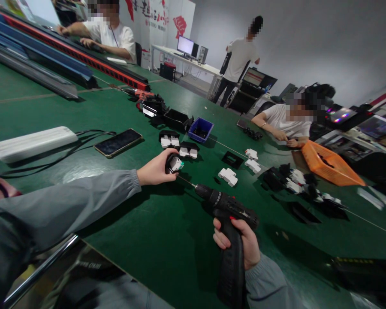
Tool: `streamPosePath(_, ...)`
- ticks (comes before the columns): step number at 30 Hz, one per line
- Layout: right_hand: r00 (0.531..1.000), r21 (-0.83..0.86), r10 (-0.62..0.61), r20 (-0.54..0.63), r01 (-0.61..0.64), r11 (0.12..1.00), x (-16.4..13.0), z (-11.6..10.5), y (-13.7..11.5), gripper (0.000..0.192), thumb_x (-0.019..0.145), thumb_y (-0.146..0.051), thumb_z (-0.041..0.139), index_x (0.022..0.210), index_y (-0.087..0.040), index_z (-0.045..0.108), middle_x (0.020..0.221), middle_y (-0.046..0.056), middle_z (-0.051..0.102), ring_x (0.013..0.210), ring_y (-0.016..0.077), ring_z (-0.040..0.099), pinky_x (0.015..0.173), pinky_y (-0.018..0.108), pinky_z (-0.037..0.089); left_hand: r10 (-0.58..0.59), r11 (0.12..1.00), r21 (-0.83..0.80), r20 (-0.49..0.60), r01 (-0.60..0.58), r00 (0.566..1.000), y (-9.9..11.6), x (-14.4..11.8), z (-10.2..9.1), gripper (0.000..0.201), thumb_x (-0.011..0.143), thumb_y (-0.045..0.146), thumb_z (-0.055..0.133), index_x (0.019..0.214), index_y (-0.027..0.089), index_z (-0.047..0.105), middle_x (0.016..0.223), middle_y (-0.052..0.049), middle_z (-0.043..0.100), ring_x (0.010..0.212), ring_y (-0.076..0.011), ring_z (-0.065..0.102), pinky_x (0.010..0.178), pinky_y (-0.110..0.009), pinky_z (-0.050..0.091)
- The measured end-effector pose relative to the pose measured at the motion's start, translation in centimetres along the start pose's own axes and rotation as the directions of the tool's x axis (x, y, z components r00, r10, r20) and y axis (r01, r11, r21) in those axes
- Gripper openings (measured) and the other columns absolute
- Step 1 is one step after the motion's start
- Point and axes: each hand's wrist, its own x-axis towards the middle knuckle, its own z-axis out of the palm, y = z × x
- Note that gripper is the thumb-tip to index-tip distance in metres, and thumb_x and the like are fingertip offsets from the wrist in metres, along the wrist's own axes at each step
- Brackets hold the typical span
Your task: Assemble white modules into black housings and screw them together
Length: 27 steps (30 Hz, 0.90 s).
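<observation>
Green felt covers the table, where a few finished-looking black-and-white units lie in a loose row beyond the hands and a larger heap of loose parts sits off to the right, so I'd judge the work well short of done. The right hand has its fingers wrapped round the grip of a black cordless screwdriver, its long bit running up-left, away from the person. The bit's tip meets the small black-and-white part, which the left hand pins on the table, fingers closed over it.
</observation>
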Motion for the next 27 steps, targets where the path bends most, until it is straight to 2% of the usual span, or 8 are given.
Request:
streamPosePath(14, 1.0, -0.015, -0.007, -0.004, 0.007, 1.0, 0.1, -0.3, 0.1, 0.034, 0.082, -0.039, 0.051, 0.082, -0.011, 0.07, 0.055, -0.001, 0.042, 0.049, 0.011, 0.025, 0.05, 0.028, 0.026, -0.055, 0.998, -0.01, -0.018, 0.055, 0.998, 0.2, -0.3, 0.4, 0.074, 0.072, 0.034, 0.071, 0.136, 0.02, 0.037, 0.119, -0.01, 0.057, 0.089, -0.0213, 0.063, 0.079, -0.037, 0.053)
streamPosePath(19, 1.0, 0.01, -0.017, -0.016, 0.017, 1.0, 0.3, -0.6, 0.4, 0.034, 0.081, -0.039, 0.051, 0.082, -0.01, 0.07, 0.056, -0.001, 0.041, 0.048, 0.01, 0.023, 0.049, 0.027, 0.026, -0.113, 0.993, 0.028, -0.088, 0.116, 0.99, 0.7, -0.5, 1.0, 0.074, 0.074, 0.035, 0.071, 0.138, 0.021, 0.036, 0.12, -0.011, 0.057, 0.082, -0.0197, 0.064, 0.075, -0.036, 0.052)
streamPosePath(27, 1.0, 0.005, -0.019, 0.006, 0.019, 1.0, 0.2, -0.4, 0.1, 0.033, 0.08, -0.038, 0.051, 0.082, -0.011, 0.07, 0.056, -0.001, 0.038, 0.049, 0.0099, 0.022, 0.049, 0.026, 0.025, -0.15, 0.979, 0.123, -0.097, 0.161, 0.984, 1.6, -0.7, 1.0, 0.072, 0.077, 0.037, 0.067, 0.139, 0.02, 0.033, 0.124, -0.011, 0.056, 0.076, -0.0169, 0.065, 0.073, -0.034, 0.052)
